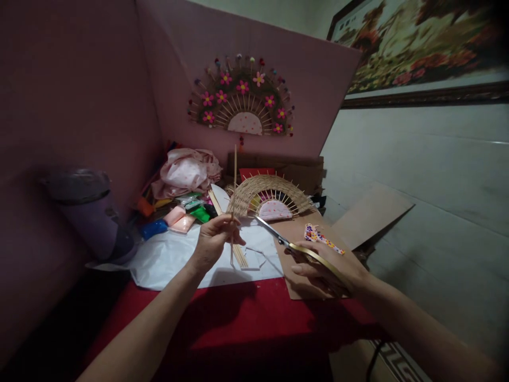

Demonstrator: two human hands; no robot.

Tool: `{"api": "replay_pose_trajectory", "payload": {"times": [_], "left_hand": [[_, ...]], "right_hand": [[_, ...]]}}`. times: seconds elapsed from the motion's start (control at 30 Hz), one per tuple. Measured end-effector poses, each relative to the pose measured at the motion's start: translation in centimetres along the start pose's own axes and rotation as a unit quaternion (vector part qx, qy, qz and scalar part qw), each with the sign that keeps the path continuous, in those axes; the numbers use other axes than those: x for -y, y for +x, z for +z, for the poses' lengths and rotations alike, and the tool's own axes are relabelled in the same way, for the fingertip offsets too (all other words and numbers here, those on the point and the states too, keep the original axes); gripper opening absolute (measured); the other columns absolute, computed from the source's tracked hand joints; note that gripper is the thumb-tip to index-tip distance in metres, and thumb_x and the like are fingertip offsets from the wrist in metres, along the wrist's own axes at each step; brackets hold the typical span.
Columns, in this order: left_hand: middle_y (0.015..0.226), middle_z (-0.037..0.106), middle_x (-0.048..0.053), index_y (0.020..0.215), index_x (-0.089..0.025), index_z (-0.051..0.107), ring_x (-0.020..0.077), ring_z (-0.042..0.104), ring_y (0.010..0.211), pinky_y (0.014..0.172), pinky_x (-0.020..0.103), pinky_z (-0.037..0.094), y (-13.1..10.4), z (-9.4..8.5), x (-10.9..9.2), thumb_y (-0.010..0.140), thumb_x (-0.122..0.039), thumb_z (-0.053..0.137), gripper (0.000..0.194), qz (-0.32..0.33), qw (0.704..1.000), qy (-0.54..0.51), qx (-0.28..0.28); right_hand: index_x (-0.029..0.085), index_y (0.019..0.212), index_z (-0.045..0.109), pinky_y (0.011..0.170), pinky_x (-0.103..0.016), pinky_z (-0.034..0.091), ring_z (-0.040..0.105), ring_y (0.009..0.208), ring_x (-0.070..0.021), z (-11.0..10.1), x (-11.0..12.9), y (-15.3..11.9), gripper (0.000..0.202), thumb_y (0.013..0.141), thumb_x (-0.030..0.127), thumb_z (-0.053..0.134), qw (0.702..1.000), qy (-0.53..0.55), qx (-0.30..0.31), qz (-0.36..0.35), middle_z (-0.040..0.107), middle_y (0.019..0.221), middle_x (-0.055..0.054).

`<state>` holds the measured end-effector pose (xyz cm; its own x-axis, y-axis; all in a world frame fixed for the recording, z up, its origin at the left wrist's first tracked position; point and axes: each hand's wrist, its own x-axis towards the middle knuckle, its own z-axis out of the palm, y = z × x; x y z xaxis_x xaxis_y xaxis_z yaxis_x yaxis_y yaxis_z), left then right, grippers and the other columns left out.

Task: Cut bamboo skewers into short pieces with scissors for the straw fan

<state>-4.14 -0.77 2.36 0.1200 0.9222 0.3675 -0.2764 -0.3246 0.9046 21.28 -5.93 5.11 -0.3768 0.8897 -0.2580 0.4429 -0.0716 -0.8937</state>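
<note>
Nearest is the red worktop (246, 323), and over it the right hand (322, 268) has its fingers wrapped round the scissors (294, 247), blades pointing toward the left hand (214, 236). Those left fingers pinch a thin stick (235, 178) upright, above the white sheet (159, 265); too light a pinch could let it twist or slip. The blade tips are near the fingertips, so a hasty swing might nick skin! Just beyond sits the woven fan (274, 187), where a stray poke could snag its weave; the flowered fan (243, 91) stands well apart.

Hands (210, 239) (342, 261) apart, fingers (218, 221) bent, forearms (151, 321) stretched forward.
</note>
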Motion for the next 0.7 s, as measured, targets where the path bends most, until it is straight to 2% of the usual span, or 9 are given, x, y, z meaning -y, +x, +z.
{"api": "replay_pose_trajectory", "payload": {"times": [0.17,0.27,0.33,0.43,0.57,0.7], "left_hand": [[0.049,0.056,-0.004,0.072,-0.015,0.06,0.0127,0.058,0.043,0.045,0.028,0.052,-0.1,1.6,0.2,0.068,-0.034,0.067,0.021,0.008,1.0,-0.018,0.0],[0.049,0.055,-0.005,0.072,-0.015,0.06,0.0129,0.059,0.043,0.045,0.028,0.052,-0.1,1.4,0.3,0.068,-0.033,0.067,0.02,0.01,1.0,-0.021,-0.002],[0.05,0.055,-0.004,0.074,-0.015,0.06,0.0134,0.06,0.045,0.047,0.029,0.053,0.0,0.8,0.2,0.071,-0.032,0.066,0.019,0.005,1.0,-0.025,-0.006],[0.052,0.056,-0.004,0.076,-0.015,0.06,0.0134,0.06,0.046,0.049,0.031,0.054,0.2,-0.2,0.1,0.074,-0.033,0.064,0.018,0.001,0.999,-0.04,-0.012],[0.052,0.056,-0.004,0.077,-0.015,0.06,0.0135,0.06,0.047,0.05,0.03,0.053,0.2,-0.4,0.1,0.075,-0.034,0.063,0.019,0.002,0.999,-0.039,-0.006],[0.05,0.056,-0.004,0.075,-0.015,0.06,0.0138,0.06,0.046,0.047,0.028,0.051,0.2,0.1,0.3,0.074,-0.034,0.063,0.019,0.012,1.0,-0.007,-0.001]], "right_hand": [[0.02,0.096,0.049,0.037,-0.017,0.03,0.042,0.041,-0.0056,2.1,0.6,-0.1,0.041,0.066,0.037,0.071,0.99,0.1,-0.089,-0.03,0.047,0.057,0.007],[0.02,0.098,0.048,0.038,-0.017,0.031,0.041,0.043,-0.0055,3.2,1.2,0.7,0.047,0.063,0.04,0.072,0.978,0.16,-0.124,-0.052,0.047,0.06,0.006],[0.021,0.095,0.046,0.037,-0.018,0.028,0.038,0.042,-0.0056,3.5,1.6,1.1,0.046,0.063,0.044,0.069,0.974,0.18,-0.127,-0.053,0.046,0.059,0.006],[0.022,0.085,0.046,0.038,-0.019,0.023,0.031,0.041,-0.0059,3.8,2.4,1.0,0.041,0.062,0.048,0.066,0.982,0.153,-0.106,-0.041,0.04,0.053,0.007],[0.021,0.084,0.048,0.04,-0.02,0.022,0.031,0.045,-0.0064,4.2,2.9,0.2,0.045,0.058,0.053,0.067,0.987,0.121,-0.087,-0.062,0.041,0.057,0.006],[0.021,0.09,0.048,0.042,-0.018,0.029,0.039,0.051,-0.0069,4.5,2.4,0.3,0.049,0.056,0.049,0.071,0.976,0.15,-0.141,-0.067,0.048,0.067,0.004]]}}
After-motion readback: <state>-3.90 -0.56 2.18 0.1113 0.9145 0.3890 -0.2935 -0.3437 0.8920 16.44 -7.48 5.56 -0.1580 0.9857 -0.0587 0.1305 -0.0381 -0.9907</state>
